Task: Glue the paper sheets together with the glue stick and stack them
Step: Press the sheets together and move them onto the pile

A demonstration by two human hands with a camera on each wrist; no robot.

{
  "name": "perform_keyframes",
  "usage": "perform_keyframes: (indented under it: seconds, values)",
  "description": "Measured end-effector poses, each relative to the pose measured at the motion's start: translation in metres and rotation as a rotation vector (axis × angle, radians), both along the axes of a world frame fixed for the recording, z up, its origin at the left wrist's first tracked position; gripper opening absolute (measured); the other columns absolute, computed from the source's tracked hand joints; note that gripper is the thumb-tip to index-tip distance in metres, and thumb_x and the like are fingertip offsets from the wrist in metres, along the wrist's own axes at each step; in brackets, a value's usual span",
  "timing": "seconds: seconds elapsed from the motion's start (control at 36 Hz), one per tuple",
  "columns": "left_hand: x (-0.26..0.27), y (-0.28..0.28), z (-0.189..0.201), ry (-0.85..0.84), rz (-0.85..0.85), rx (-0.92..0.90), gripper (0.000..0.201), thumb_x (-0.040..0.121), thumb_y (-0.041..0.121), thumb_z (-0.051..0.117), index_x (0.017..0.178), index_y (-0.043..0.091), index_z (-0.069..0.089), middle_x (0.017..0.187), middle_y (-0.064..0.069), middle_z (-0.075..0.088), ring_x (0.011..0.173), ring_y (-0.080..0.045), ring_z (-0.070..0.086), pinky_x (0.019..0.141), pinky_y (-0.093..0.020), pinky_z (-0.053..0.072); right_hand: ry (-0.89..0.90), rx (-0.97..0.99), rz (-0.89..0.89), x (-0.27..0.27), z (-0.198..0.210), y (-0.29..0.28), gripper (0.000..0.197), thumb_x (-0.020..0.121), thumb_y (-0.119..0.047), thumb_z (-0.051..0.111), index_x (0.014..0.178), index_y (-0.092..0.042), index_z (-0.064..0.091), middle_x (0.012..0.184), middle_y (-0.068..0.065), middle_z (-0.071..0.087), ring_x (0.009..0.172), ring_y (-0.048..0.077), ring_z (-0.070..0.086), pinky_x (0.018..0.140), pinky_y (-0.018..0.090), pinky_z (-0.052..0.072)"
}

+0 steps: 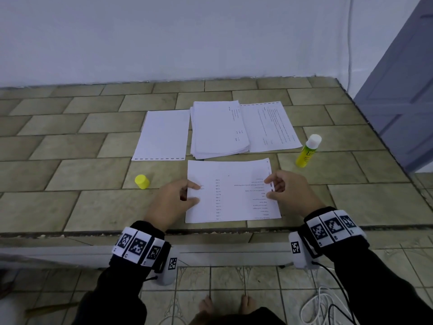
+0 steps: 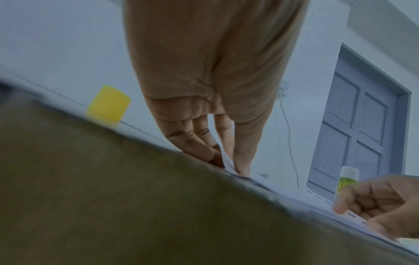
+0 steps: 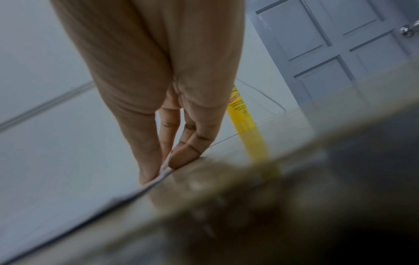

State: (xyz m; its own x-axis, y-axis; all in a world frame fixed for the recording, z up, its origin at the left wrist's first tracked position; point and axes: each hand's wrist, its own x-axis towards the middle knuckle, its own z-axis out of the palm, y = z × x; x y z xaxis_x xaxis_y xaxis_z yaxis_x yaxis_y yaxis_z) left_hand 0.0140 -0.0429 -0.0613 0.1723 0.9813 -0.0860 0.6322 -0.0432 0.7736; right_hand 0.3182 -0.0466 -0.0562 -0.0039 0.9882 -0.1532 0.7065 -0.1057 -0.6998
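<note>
My left hand [image 1: 174, 199] and right hand [image 1: 289, 191] pinch opposite edges of the printed sheet [image 1: 232, 193] at lower centre, probably aligning it; next I need the uncapped glue stick [image 1: 308, 151] at right.

Printed sheet [image 1: 232, 191] flat nearest; paper stack [image 1: 219, 130] behind; uncapped glue stick [image 1: 307, 150] upright.

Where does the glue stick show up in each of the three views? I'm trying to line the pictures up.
Head: the glue stick stands uncapped at right, beyond the right hand.
Left wrist: lower right, partly behind that hand's fingers.
Right wrist: centre, its yellow body partly behind the hand.
Shared landmark: the grey panelled door.
</note>
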Motion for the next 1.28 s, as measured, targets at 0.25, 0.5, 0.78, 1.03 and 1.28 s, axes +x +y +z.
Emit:
perform_keyframes:
  seconds: [0.25,0.5,0.78,1.03,1.28]
  values:
    - [-0.001,-0.002,-0.002,-0.006,0.009,0.008,0.031,0.082,0.012,0.077,0.093,0.038,0.065,0.083,0.01,0.066,0.075,-0.003,0.06,0.068,-0.017,0.048,-0.008,-0.004,0.002,0.0,0.001,0.0,0.028,0.079,-0.006,0.075,0.097,-0.022,0.062,0.092,-0.004,0.061,0.08,0.008,0.058,0.074,0.02,0.051]
    - [-0.001,-0.003,-0.001,-0.018,0.018,-0.013,0.027,0.083,0.012,0.077,0.097,0.032,0.067,0.085,0.012,0.066,0.075,0.003,0.06,0.064,-0.009,0.044,-0.007,-0.019,-0.005,-0.002,0.003,-0.001,0.028,0.079,-0.006,0.075,0.097,-0.022,0.062,0.09,-0.006,0.06,0.078,0.006,0.056,0.068,0.013,0.046]
    - [0.002,-0.003,-0.001,0.331,-0.057,0.079,0.027,0.085,0.022,0.073,0.111,0.027,0.068,0.129,0.0,0.046,0.109,-0.017,0.053,0.09,-0.034,0.047,-0.294,-0.035,0.062,-0.011,0.008,-0.004,0.028,0.09,-0.017,0.063,0.118,-0.021,0.06,0.119,0.005,0.042,0.115,0.02,0.043,0.1,0.032,0.043]
    - [0.025,0.005,-0.009,0.607,-0.091,0.117,0.075,0.093,0.052,-0.004,0.158,0.018,0.01,0.166,0.0,-0.002,0.152,-0.02,-0.008,0.121,-0.048,0.0,-0.768,0.074,0.099,-0.028,0.016,-0.017,0.032,0.096,-0.029,0.052,0.128,-0.026,0.052,0.141,0.007,0.032,0.13,0.028,0.03,0.105,0.04,0.034]
    - [0.024,0.009,-0.037,0.699,-0.102,0.211,0.076,0.092,0.05,-0.005,0.157,0.016,0.015,0.165,0.001,0.006,0.153,-0.026,0.004,0.118,-0.058,0.002,-0.593,0.195,0.297,-0.092,0.001,-0.02,0.066,0.097,-0.044,0.01,0.149,-0.009,0.03,0.161,0.013,0.01,0.149,0.029,0.006,0.117,0.056,0.001]
